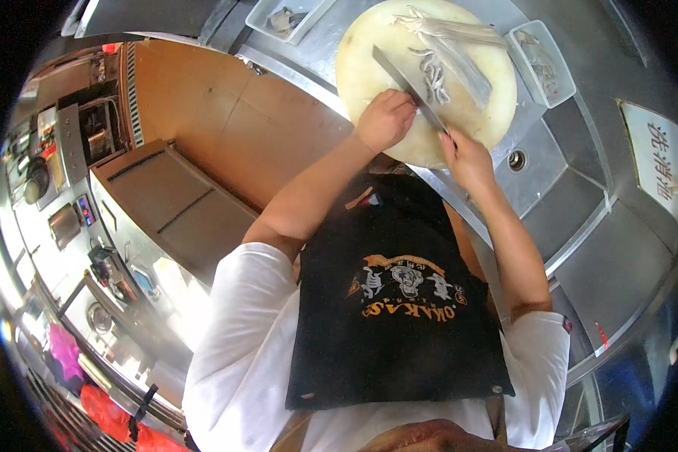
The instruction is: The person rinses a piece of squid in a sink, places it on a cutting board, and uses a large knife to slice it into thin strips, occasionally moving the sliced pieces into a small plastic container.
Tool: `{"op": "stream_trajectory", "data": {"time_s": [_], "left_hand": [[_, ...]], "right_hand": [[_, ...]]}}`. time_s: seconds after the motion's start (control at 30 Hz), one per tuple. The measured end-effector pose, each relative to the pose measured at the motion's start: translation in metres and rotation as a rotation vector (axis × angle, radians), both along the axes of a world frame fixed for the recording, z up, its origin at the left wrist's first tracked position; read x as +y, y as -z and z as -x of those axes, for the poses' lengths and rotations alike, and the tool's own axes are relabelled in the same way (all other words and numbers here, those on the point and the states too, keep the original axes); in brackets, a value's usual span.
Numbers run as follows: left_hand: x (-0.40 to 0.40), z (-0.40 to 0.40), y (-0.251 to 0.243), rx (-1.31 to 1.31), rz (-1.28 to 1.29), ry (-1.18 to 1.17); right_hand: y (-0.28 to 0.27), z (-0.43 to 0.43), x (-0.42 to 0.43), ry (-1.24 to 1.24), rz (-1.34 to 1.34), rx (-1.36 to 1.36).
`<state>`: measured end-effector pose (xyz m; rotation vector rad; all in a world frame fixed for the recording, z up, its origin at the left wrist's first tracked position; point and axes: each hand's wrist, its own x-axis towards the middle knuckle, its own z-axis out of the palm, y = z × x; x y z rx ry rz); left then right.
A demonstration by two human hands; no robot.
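Note:
A large knife (402,83) lies over a round, pale cutting board (361,51), its handle in my right hand (468,158). My left hand (388,118), fingers curled, rests on the board against the left side of the blade; what lies under the fingers is mostly hidden, with a small white bit at their edge. Right of the blade is a small heap of cut grey-white strips (434,79). Beyond it, long whitish strips of food (460,65), perhaps tripe or skin, reach across the board, one bundle touching the rim of the right plastic tub.
A plastic tub (568,90) with greyish pieces stands right of the board, another tub (254,20) at the upper left. A sink drain (517,160) lies below right in the steel counter. A sign (652,158) with writing is at the right. Brown floor (260,130) shows left.

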<state>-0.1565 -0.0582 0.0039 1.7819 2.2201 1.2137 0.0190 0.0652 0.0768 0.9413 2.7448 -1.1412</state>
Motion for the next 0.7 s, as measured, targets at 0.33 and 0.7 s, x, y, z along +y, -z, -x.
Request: {"op": "stream_trajectory", "data": {"time_s": [0.33, 0.7], "left_hand": [[-0.013, 0.013, 0.003, -0.003, -0.003, 0.027], [-0.022, 0.029, -0.006, -0.050, -0.014, 0.080]], "right_hand": [[0.006, -0.003, -0.008, 0.001, -0.012, 0.027], [-0.009, 0.021, -0.018, 0.022, 0.064, 0.053]]}}
